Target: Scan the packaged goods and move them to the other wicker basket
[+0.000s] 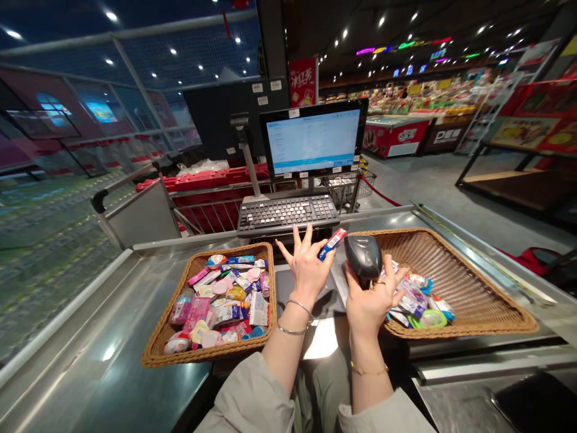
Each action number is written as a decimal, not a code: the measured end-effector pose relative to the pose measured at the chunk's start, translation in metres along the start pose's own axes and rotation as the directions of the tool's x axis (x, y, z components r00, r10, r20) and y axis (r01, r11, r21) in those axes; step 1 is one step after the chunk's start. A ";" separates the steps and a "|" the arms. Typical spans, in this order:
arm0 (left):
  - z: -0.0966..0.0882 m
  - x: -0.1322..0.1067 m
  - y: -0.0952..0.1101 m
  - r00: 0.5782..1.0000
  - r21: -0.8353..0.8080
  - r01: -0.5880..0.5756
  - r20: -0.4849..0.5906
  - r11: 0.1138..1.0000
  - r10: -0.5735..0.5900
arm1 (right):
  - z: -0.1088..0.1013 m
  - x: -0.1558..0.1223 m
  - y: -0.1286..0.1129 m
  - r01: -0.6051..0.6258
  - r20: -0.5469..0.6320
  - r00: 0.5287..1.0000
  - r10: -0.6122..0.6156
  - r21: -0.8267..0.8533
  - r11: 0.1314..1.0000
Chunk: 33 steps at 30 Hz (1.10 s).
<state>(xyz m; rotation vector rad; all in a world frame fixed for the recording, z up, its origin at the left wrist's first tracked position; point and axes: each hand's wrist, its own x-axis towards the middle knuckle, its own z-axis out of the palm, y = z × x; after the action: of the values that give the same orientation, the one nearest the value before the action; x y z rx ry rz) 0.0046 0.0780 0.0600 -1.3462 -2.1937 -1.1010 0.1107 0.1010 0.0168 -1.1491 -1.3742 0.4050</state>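
Between thumb and forefinger, my left hand [309,264] pinches a small blue and red candy pack [332,243], its barcode side showing; the other fingers are spread. My right hand [372,300] is wrapped round a black barcode scanner [363,255], whose head points toward the candy pack. On the left, a wicker basket [155,343] is filled with small packets, egg-shaped candies and pink items. To the right, a second wicker basket [473,270] has a smaller heap of candy packs [419,294] at its near left, partly hidden by my right hand.
A keyboard [288,211] and a lit monitor [318,141] stand behind my hands. Both baskets rest on a metal counter [112,319]. Shopping carts [207,216] are beyond it. A dark object [536,400] lies at the near right.
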 end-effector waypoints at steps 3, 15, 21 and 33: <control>0.007 0.003 0.005 1.000 -0.022 0.005 0.027 1.000 -0.004 | -0.001 0.002 0.002 -0.008 -0.020 1.000 0.007 -0.024 1.000; 0.030 0.019 0.031 0.990 -0.063 -0.062 0.126 0.996 0.069 | -0.011 0.018 0.009 -0.124 -0.210 0.971 0.112 -0.040 0.992; 0.057 0.032 0.054 0.972 -0.058 -0.140 0.180 0.988 0.148 | -0.014 0.023 0.015 -0.159 -0.303 0.943 0.138 -0.047 0.986; 0.011 0.010 0.025 0.984 -0.060 -0.060 0.163 0.996 0.069 | -0.009 0.016 0.014 -0.145 -0.209 0.968 0.137 -0.022 0.989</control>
<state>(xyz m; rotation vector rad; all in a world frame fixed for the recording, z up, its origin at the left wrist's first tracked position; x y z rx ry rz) 0.0227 0.0984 0.0701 -1.5723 -2.2308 -1.0677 0.1283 0.1168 0.0160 -1.2869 -1.1266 0.3510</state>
